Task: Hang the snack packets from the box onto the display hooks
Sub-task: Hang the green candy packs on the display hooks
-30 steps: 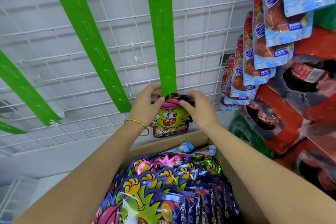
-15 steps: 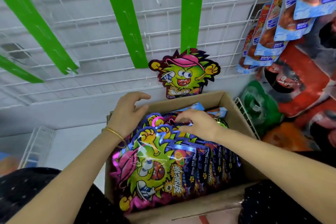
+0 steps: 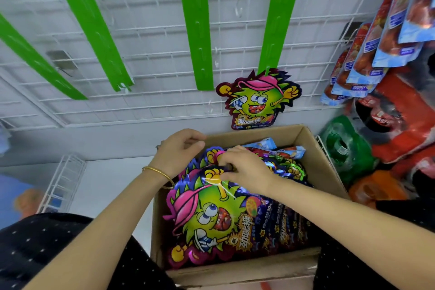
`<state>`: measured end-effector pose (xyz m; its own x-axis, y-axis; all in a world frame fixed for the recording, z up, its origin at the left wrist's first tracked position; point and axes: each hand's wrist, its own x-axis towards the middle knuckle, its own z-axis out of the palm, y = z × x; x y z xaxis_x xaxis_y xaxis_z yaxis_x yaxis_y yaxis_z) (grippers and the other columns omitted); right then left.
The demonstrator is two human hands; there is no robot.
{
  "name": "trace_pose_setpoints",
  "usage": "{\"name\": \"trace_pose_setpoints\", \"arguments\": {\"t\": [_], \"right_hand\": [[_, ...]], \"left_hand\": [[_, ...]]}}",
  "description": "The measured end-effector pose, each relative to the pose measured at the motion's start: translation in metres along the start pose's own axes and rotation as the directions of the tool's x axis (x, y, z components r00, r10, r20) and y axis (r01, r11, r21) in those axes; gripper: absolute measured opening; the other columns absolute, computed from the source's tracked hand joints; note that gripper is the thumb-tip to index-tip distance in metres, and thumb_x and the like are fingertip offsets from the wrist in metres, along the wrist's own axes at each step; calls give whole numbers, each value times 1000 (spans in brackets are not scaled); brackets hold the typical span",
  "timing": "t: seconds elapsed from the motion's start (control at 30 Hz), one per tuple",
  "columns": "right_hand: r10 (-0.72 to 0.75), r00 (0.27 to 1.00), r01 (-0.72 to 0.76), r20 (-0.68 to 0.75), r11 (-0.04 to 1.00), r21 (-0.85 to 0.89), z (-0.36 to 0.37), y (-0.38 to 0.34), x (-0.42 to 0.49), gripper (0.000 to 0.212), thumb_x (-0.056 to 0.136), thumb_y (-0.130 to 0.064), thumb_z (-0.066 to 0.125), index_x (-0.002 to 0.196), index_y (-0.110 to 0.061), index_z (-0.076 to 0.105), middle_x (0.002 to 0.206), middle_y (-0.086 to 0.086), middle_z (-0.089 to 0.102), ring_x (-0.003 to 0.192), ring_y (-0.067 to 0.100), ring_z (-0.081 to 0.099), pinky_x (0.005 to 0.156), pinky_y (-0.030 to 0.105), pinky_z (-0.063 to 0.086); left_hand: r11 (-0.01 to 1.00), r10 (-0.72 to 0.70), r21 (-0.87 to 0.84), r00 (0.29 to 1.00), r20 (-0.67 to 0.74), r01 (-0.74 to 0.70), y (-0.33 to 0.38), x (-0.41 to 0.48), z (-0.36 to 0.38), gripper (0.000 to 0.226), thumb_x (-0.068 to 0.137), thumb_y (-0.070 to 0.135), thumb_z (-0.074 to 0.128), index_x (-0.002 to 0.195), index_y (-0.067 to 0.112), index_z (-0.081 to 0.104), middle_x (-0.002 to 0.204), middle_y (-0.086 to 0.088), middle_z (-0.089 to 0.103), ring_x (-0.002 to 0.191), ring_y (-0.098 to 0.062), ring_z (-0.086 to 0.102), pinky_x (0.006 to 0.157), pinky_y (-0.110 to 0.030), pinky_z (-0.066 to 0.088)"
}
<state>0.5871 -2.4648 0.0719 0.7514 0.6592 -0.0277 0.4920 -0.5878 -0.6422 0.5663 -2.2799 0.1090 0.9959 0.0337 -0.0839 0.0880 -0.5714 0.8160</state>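
Within box (image 3: 317, 160), packets (image 3: 211, 219) lie sideways, tops leftward

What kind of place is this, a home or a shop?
Probably a shop: a white wire grid with green hanging strips, rows of hung snack packets, and a box of more stock.

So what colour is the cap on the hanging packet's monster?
Pink: the cap on the hanging packet shows best in the head view.

Seeing glossy crinkled foil on the snack packets (image 3: 211, 219) under the right hand (image 3: 244, 167), matt brown cardboard on the box (image 3: 235, 268) around it, smooth green plastic strips (image 3: 195, 30) and white-coated wire grid (image 3: 146, 54) above.
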Motion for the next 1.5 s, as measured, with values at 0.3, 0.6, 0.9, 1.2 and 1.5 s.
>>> {"name": "trace_pose_setpoints", "arguments": {"t": [0.3,0.6,0.9,1.2,1.5], "right_hand": [[356,923,-150,-148,685,713,-85,8,-11,17,89,3,54,82,-12,49,54,-6,53,37,-4,45,39,7,32],[152,933,8,-327,898,440,-165,-5,-5,46,74,5,70,116,-9,57,94,4,65,85,5,61,83,10,45],[187,856,8,-483,928,372,-184,19,10,20,80,-6,69,70,-23,63,75,9,69,72,26,63,73,45,54],[212,732,18,-647,944,329,-179,40,17,13,80,-11,70,79,-23,64,76,-5,65,77,20,63,77,43,53],[262,648,-29,-715,947,320,-182,46,43,8,80,-28,69,79,-27,61,77,0,68,76,23,64,72,46,52]], "left_hand": [[997,17,-74,1000,-17,-18,26,7,-7,15,83,29,65,90,16,62,85,-6,64,78,-18,57,72,-16,44],[907,378,226,924,-65,-355,108,44,-17,17,78,9,68,73,18,55,66,9,51,65,-12,47,61,-10,35],[917,399,94,903,-158,-389,149,93,14,36,79,21,68,112,13,54,105,4,57,96,-11,55,83,-20,43],[943,299,-15,867,-399,-333,175,125,33,31,88,14,58,116,4,53,98,-1,57,88,-11,53,78,-17,40],[958,286,68,915,-286,-278,179,143,36,35,87,25,58,59,18,38,56,3,42,57,-15,41,52,-25,31]]}}
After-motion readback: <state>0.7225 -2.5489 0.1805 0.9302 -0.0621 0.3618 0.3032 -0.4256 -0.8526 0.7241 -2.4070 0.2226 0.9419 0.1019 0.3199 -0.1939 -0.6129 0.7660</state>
